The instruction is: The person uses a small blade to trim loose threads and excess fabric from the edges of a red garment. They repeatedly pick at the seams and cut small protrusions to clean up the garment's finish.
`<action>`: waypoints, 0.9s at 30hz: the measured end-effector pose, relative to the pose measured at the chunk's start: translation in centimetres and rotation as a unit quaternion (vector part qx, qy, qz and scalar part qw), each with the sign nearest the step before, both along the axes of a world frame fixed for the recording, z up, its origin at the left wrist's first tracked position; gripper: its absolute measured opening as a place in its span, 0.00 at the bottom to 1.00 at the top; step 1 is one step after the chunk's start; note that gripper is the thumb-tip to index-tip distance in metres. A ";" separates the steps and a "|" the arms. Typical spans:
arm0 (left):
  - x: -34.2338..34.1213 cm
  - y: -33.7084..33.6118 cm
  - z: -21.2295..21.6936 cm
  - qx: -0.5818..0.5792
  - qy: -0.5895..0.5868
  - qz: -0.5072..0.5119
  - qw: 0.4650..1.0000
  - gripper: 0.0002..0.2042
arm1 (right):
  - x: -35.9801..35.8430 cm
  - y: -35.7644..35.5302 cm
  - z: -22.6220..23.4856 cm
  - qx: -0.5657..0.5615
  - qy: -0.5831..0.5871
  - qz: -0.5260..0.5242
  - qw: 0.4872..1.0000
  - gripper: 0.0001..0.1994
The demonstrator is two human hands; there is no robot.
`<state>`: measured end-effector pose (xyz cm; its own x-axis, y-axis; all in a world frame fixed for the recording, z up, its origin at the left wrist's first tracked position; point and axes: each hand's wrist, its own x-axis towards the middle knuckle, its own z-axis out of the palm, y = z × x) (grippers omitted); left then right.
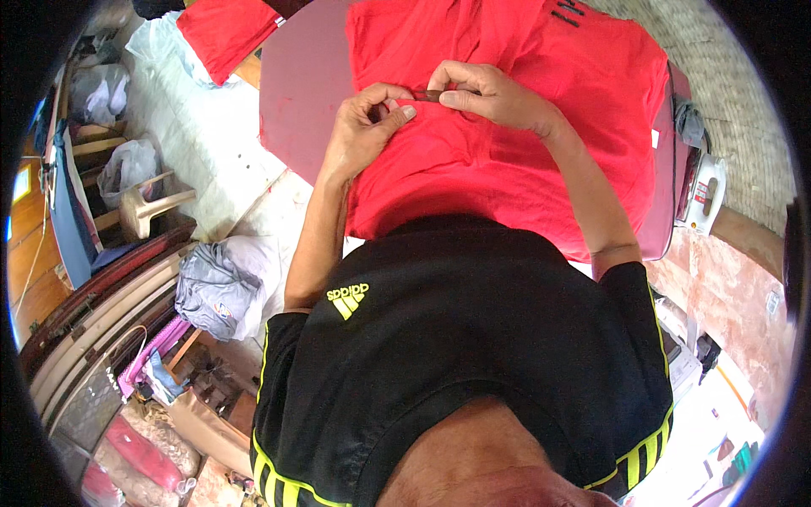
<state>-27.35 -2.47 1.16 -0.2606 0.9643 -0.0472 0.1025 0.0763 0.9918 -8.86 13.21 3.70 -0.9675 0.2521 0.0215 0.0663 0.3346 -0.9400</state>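
A red garment (pixel 448 160) with dark marks near its far right corner lies spread in front of me on a padded, dull-pink board (pixel 304 84). Above its cloth, my left hand (pixel 369 122) and my right hand (pixel 481 91) meet with bent, closed fingers. A thin, dark brown piece (pixel 428 95) stretches between their fingertips, pinched at either end. What kind of thing it is, I cannot make out, as the fingers cover much of it.
Another red cloth (pixel 224 38) lies at the far left by clear plastic bags. A grey bundle of cloth (pixel 209 287) sits left of me, near a beige stool-like piece (pixel 152 207). At the board's right edge stands a white plastic object with a handle (pixel 705 193).
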 end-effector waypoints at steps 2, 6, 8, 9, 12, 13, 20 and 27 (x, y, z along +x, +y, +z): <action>0.0 0.1 -0.1 0.016 0.023 0.010 1.000 0.09 | 0.2 -0.8 -0.3 0.015 0.074 -0.021 0.997 0.09; 0.3 -0.1 0.6 0.064 0.190 0.036 0.979 0.08 | 1.2 -2.2 -0.5 0.172 0.064 -0.094 0.979 0.11; 0.8 0.1 0.8 0.093 0.256 0.070 0.960 0.07 | 1.4 -3.6 -0.9 0.256 0.126 -0.133 0.949 0.12; 1.1 0.3 0.1 0.116 0.277 0.094 0.949 0.07 | 1.6 -4.9 -0.7 0.248 0.124 -0.153 0.948 0.15; 1.1 0.2 -0.2 0.088 0.278 0.127 0.948 0.06 | 1.4 -7.0 -1.0 0.329 0.146 -0.182 0.915 0.17; 1.1 0.1 -0.2 0.063 0.266 0.133 0.953 0.05 | 1.2 -7.4 -1.6 0.329 0.163 -0.196 0.909 0.18; 0.5 0.2 -1.0 0.083 0.218 0.132 0.963 0.04 | 0.6 -8.5 -2.7 0.335 0.142 -0.211 0.907 0.14; 0.2 0.1 -1.6 0.080 0.218 0.129 0.964 0.05 | 0.3 -8.4 -2.6 0.314 0.140 -0.207 0.916 0.11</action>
